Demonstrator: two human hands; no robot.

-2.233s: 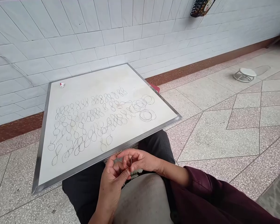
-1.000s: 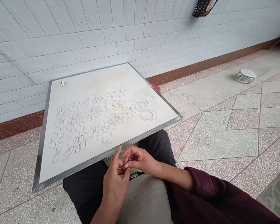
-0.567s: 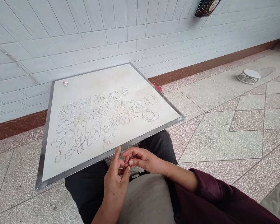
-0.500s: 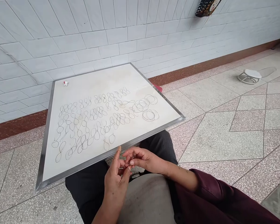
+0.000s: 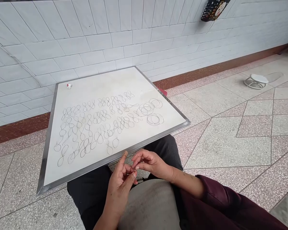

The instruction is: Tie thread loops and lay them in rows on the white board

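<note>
Both hands meet just off the near edge of a white table (image 5: 105,83) with a metal rim. My left hand (image 5: 123,179) pinches a thin wire loop (image 5: 134,156) between thumb and fingers, its index finger pointing up near the rim. From the right, my right hand (image 5: 153,163) grips the same wire with thumb and fingertips. Part of the wire is hidden by the fingers. Many thin wire pieces (image 5: 85,147), most twisted into figure-eights, lie in rows on the table. Several round wire rings (image 5: 153,119) rest at its right side.
A small white and red object (image 5: 69,86) sits at the table's far left corner. Behind stands a white tiled wall (image 5: 98,41) with a patterned bag (image 5: 213,10) hanging on it. A low white stool (image 5: 256,81) is on the floor at the right.
The fingers of both hands have shifted slightly up and right, and the wire loop now shows above them. The wires on the table lie as before.
</note>
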